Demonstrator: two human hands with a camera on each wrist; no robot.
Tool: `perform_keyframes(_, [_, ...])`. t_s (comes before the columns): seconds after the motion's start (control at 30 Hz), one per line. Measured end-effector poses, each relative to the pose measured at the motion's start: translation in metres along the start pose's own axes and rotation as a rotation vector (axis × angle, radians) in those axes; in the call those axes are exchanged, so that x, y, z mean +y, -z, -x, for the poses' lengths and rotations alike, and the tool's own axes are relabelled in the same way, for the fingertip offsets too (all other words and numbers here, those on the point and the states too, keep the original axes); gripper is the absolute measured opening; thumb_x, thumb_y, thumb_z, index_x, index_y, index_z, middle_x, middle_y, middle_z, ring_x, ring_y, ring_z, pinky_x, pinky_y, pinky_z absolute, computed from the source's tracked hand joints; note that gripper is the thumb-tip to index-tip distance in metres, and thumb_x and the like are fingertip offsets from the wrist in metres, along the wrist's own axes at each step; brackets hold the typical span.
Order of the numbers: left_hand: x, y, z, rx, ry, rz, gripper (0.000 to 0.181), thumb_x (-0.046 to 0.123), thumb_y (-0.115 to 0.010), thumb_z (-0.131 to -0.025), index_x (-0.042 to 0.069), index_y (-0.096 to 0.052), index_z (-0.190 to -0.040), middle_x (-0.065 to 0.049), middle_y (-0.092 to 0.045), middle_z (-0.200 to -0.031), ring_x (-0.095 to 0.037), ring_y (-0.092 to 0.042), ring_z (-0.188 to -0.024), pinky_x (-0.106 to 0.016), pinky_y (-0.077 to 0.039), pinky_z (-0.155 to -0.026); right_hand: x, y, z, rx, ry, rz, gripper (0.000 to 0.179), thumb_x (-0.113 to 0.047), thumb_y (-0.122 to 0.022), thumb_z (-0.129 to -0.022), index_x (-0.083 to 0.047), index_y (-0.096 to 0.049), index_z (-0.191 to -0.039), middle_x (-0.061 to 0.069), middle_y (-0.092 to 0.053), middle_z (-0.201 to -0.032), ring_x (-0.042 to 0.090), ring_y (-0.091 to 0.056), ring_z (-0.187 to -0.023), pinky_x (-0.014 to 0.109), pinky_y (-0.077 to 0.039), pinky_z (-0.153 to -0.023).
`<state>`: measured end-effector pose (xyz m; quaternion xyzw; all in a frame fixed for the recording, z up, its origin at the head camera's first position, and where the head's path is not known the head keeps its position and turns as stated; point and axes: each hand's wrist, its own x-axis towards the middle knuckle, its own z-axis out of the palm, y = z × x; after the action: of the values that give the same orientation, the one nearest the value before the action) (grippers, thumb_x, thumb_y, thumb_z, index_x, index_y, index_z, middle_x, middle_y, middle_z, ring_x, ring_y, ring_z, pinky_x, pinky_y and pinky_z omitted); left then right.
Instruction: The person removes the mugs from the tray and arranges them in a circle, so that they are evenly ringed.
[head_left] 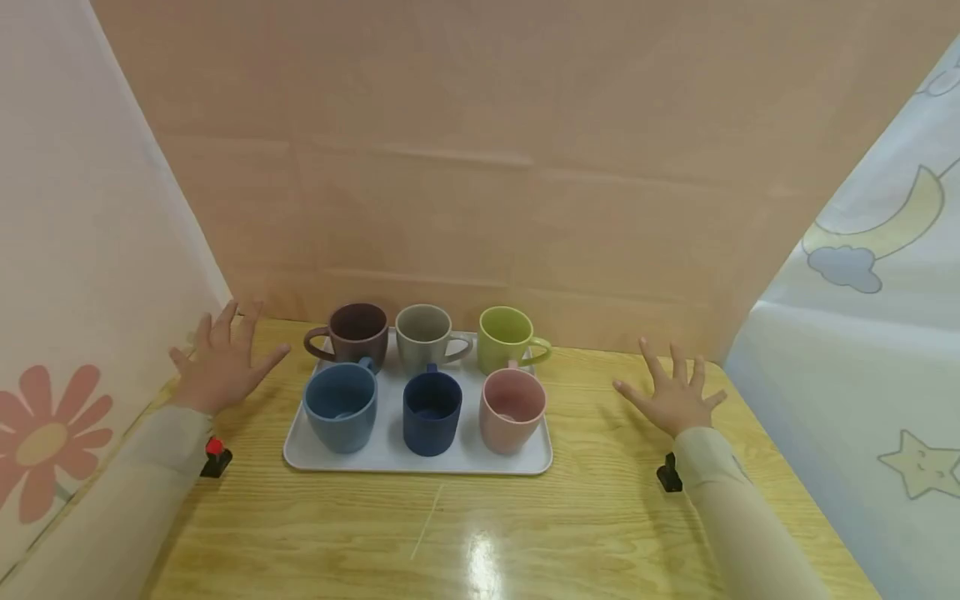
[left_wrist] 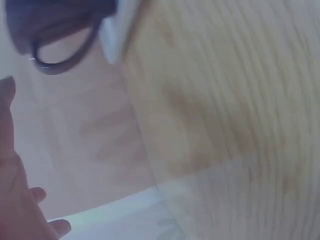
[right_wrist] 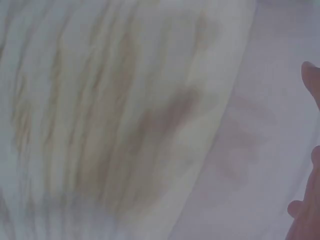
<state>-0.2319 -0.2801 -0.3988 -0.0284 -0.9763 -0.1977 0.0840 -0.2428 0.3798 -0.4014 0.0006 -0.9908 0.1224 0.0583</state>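
A white tray (head_left: 390, 460) on the wooden table bears several mugs in two rows. At the back are a brown mug (head_left: 360, 337), a grey-beige mug (head_left: 422, 342) and a green mug (head_left: 502, 343). In front stand a light blue mug (head_left: 341, 421), a dark navy mug (head_left: 431, 425) and a pink mug (head_left: 512, 421). My left hand (head_left: 221, 362), fingers spread, is left of the tray, nearest the brown mug, whose handle (left_wrist: 67, 65) shows in the left wrist view. Well right of the tray, my right hand (head_left: 675, 398) has its fingers spread too. Neither hand holds anything.
Wooden table (head_left: 360, 533) lies under everything. An orange-brown sheet (head_left: 480, 167) rises behind it. Patterned sheets flank both sides, one with a flower (head_left: 45, 442), one with a moon (head_left: 911, 221). Small black wrist mounts (head_left: 216, 462) show below each hand.
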Motion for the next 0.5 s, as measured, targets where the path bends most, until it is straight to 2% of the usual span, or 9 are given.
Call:
perform_keyframes(0.1, [0.005, 0.004, 0.008, 0.097, -0.012, 0.121, 0.085, 0.057, -0.038, -0.105, 0.010, 0.003, -0.163, -0.035, 0.004, -0.162, -0.064, 0.001, -0.143, -0.091, -0.004, -0.094, -0.015, 0.009, 0.011, 0.013, 0.033, -0.025, 0.095, -0.075, -0.050, -0.092, -0.038, 0.001, -0.163, 0.019, 0.014, -0.168, 0.059, 0.019, -0.144, 0.094, 0.009, -0.083])
perform_keyframes(0.2, [0.012, 0.006, 0.019, 0.190, -0.039, 0.303, 0.076, 0.043, -0.037, -0.110, 0.000, -0.002, -0.161, -0.037, -0.001, -0.161, -0.061, -0.003, -0.144, -0.083, -0.009, -0.106, -0.032, 0.015, 0.023, 0.035, 0.095, -0.071, 0.092, -0.068, -0.056, -0.094, -0.036, -0.005, -0.164, 0.020, 0.010, -0.168, 0.060, 0.013, -0.145, 0.094, 0.001, -0.088])
perform_keyframes(0.27, [0.018, 0.006, 0.027, 0.227, -0.046, 0.438, 0.070, 0.035, -0.037, -0.111, -0.003, -0.006, -0.160, -0.038, -0.005, -0.160, -0.060, -0.009, -0.144, -0.078, -0.013, -0.109, -0.042, 0.016, 0.030, 0.040, 0.144, -0.118, 0.089, -0.062, -0.059, -0.096, -0.034, -0.008, -0.164, 0.020, 0.007, -0.168, 0.059, 0.008, -0.146, 0.092, -0.007, -0.091])
perform_keyframes(0.33, [0.023, 0.004, 0.035, 0.237, -0.032, 0.552, 0.066, 0.031, -0.037, -0.111, -0.005, -0.011, -0.160, -0.038, -0.010, -0.159, -0.060, -0.014, -0.143, -0.077, -0.016, -0.109, -0.052, 0.015, 0.036, 0.029, 0.191, -0.194, 0.086, -0.054, -0.061, -0.098, -0.031, -0.011, -0.164, 0.020, 0.005, -0.167, 0.059, 0.005, -0.146, 0.090, -0.013, -0.094])
perform_keyframes(0.4, [0.029, 0.001, 0.042, 0.228, -0.001, 0.617, 0.062, 0.031, -0.035, -0.111, -0.005, -0.016, -0.159, -0.038, -0.015, -0.158, -0.061, -0.023, -0.140, -0.075, -0.023, -0.108, -0.061, 0.012, 0.042, 0.011, 0.226, -0.273, 0.083, -0.048, -0.060, -0.101, -0.027, -0.012, -0.164, 0.022, 0.003, -0.166, 0.058, 0.002, -0.145, 0.088, -0.018, -0.095])
perform_keyframes(0.43, [0.031, -0.001, 0.045, 0.221, 0.018, 0.637, 0.061, 0.031, -0.034, -0.111, -0.005, -0.020, -0.158, -0.037, -0.019, -0.157, -0.060, -0.028, -0.138, -0.068, -0.030, -0.110, -0.066, 0.010, 0.044, 0.008, 0.244, -0.313, 0.080, -0.045, -0.060, -0.102, -0.024, -0.013, -0.164, 0.022, 0.000, -0.165, 0.057, -0.001, -0.145, 0.086, -0.020, -0.096])
perform_keyframes(0.5, [0.034, -0.006, 0.051, 0.211, 0.065, 0.663, 0.059, 0.033, -0.033, -0.112, -0.005, -0.027, -0.157, -0.034, -0.027, -0.156, -0.052, -0.038, -0.136, -0.045, -0.041, -0.111, -0.074, 0.005, 0.048, 0.012, 0.281, -0.398, 0.075, -0.039, -0.059, -0.103, -0.018, -0.018, -0.163, 0.023, -0.008, -0.162, 0.053, -0.010, -0.144, 0.081, -0.027, -0.098])
